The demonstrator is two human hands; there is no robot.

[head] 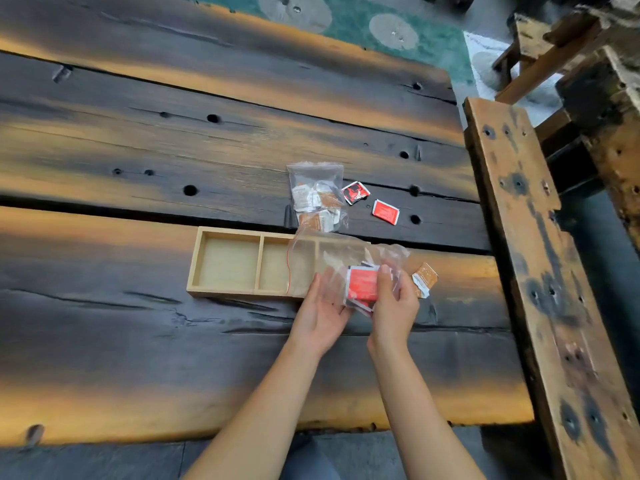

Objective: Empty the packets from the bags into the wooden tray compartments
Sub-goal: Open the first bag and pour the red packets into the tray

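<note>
Two bags are in play. The far bag (317, 192), stuffed with white and orange packets, lies on the table (138, 341) just behind the wooden tray (194, 265), and nobody's touching it. The near bag (346, 258) is the one in the hands. The right hand (394, 303) has its fingers curled and its thumb pressed on a stack of red packets (363, 285) through the plastic. The left hand (320, 311) is open, palm up, fingers straight against the bag's underside. The tray's long axis runs left to right across the view, just beyond the hands and stretching off to their left. Its left compartment (228, 261) and middle compartment (275, 268) look empty, and the right one is hidden under the draped plastic. The bag's red seal line (288, 268) sits over the middle compartment, so I'd guess the mouth faces left and the packets have to slide that way. The left hand is nearer the open slots, so it's the natural one to guide them. Strays: an orange packet (425, 279) right of the tray, and a loose red packet (385, 212) and a black-and-red packet (355, 192) behind it.
</note>
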